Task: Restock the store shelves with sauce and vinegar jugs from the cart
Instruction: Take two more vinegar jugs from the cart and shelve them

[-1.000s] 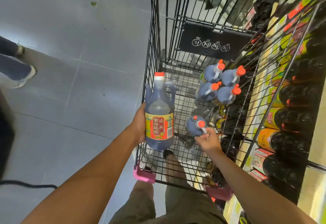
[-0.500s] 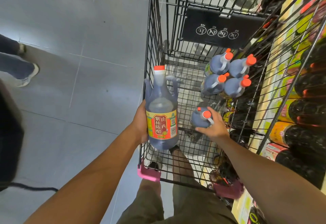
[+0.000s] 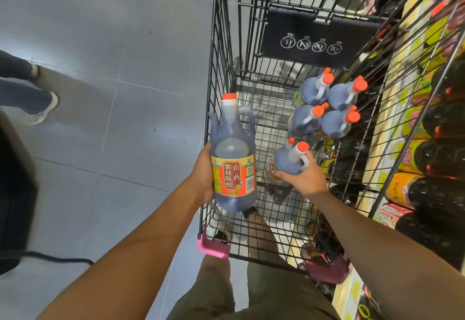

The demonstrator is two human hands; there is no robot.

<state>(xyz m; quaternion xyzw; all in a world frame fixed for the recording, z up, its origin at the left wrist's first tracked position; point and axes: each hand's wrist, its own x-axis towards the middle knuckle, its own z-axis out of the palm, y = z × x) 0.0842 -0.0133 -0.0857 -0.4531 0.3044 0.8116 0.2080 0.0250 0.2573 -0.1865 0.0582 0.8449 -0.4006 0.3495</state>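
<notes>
My left hand (image 3: 204, 173) grips a dark vinegar jug (image 3: 234, 153) with an orange cap and a red and yellow label, upright over the left wall of the black wire cart (image 3: 218, 72). Inside the cart, my right hand (image 3: 303, 176) grips a second jug (image 3: 286, 162) by its body and handle, tilted and lifted off the cart floor. Several more orange-capped jugs (image 3: 324, 106) stand grouped at the cart's far right.
Store shelves (image 3: 432, 130) packed with dark bottles run along the right, close against the cart. Another person's legs and shoe (image 3: 37, 103) are on the grey tiled floor at left. A dark object with a cable (image 3: 15, 193) sits at lower left.
My right hand went from the jug's cap to round its body and raised it inside the cart. The left hand kept its jug steady while the view shifted closer.
</notes>
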